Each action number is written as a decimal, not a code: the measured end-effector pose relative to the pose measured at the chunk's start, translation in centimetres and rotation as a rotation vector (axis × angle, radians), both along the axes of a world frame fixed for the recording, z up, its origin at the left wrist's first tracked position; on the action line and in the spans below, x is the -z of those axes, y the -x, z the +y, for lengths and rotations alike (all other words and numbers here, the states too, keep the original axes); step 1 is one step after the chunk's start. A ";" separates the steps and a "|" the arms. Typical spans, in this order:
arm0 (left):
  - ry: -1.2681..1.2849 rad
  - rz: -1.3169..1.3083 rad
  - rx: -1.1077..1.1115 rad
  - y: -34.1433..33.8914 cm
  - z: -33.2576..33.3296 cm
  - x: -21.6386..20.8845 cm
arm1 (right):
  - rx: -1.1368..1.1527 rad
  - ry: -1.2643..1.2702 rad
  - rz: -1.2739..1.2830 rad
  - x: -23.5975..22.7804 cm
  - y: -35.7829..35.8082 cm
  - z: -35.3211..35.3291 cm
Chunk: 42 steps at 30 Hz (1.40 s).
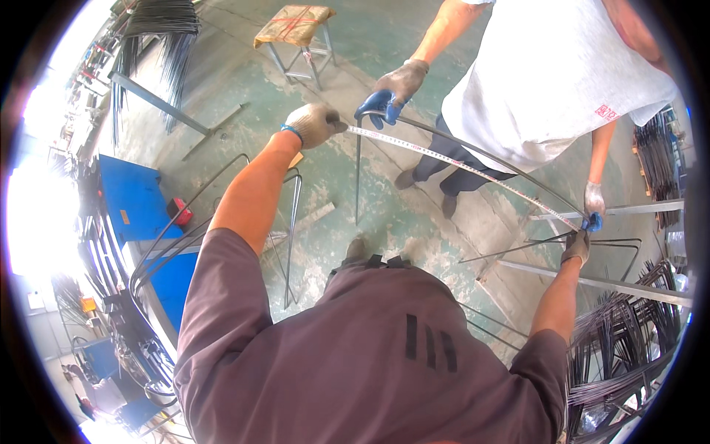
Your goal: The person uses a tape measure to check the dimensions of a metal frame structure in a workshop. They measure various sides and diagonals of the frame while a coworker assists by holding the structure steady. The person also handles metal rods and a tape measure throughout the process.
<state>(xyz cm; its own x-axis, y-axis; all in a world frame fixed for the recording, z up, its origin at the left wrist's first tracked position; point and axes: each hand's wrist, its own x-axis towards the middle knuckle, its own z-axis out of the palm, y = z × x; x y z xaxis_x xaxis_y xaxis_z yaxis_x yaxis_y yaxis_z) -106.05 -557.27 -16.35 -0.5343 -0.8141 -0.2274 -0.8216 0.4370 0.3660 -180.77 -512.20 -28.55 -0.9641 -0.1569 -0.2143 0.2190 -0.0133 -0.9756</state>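
My left hand (pixel 314 126), in a pale work glove, pinches one end of a tape measure (pixel 445 157) at the upper middle. The white blade runs taut, down to the right, to my gloved right hand (pixel 575 248), closed around its other end; the case is hidden. Alongside the tape lies a dark bent metal rod (pixel 481 152), with one leg hanging down at its left bend. A co-worker facing me steadies this rod with a blue-palmed gloved hand (pixel 396 92) by my left hand and another gloved hand (pixel 594 207) just above my right.
A padded stool (pixel 296 26) stands at the back. Blue cabinets (pixel 133 196) and several bent rods (pixel 292 237) are on my left. Metal rails (pixel 592 281) and a rack of dark rods (pixel 621 348) stand at the right. Bundled wires (pixel 159 44) hang at the far left.
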 end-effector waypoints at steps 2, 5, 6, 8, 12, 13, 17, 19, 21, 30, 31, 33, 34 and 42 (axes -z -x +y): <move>0.002 0.004 0.009 0.1 -0.2 0.2 | -0.031 0.045 0.014 0.9 1.8 1.2; 0.012 -0.004 0.009 0.0 0.1 0.1 | -0.032 0.053 -0.008 1.0 2.1 0.5; 0.017 -0.008 0.010 0.0 0.3 0.0 | -0.021 0.046 -0.022 0.9 1.7 0.1; 0.013 0.000 0.009 0.0 0.5 0.0 | -0.024 0.063 -0.059 0.3 0.8 -0.3; 0.005 -0.017 0.001 0.3 0.7 0.0 | 0.038 0.052 -0.071 -0.7 -0.4 -0.7; 0.022 0.005 -0.005 0.3 0.8 -0.1 | 0.023 0.058 -0.065 -0.6 -0.6 -0.9; 0.062 0.090 0.024 -0.4 0.6 0.0 | -0.035 0.100 -0.040 -0.1 0.9 0.2; 0.067 0.088 0.021 -0.1 0.6 0.2 | -0.060 0.109 -0.042 0.1 0.7 -0.3; 0.069 0.076 0.008 0.3 0.5 -0.4 | -0.053 0.139 -0.048 0.4 1.0 0.7; 0.100 0.072 0.018 -0.4 0.1 0.6 | -0.014 0.164 -0.087 0.0 -0.4 -0.5; 0.108 0.079 0.027 -0.3 0.1 0.6 | -0.011 0.171 -0.082 0.2 -0.4 -0.6; 0.097 0.076 0.021 0.5 0.3 0.6 | 0.023 0.180 -0.064 0.9 0.4 1.4; 0.079 0.066 0.005 0.8 0.4 0.4 | -0.061 0.181 -0.085 1.5 1.3 2.6; 0.164 0.212 0.072 -0.1 1.1 1.4 | 0.014 0.162 -0.005 0.5 -2.4 -1.9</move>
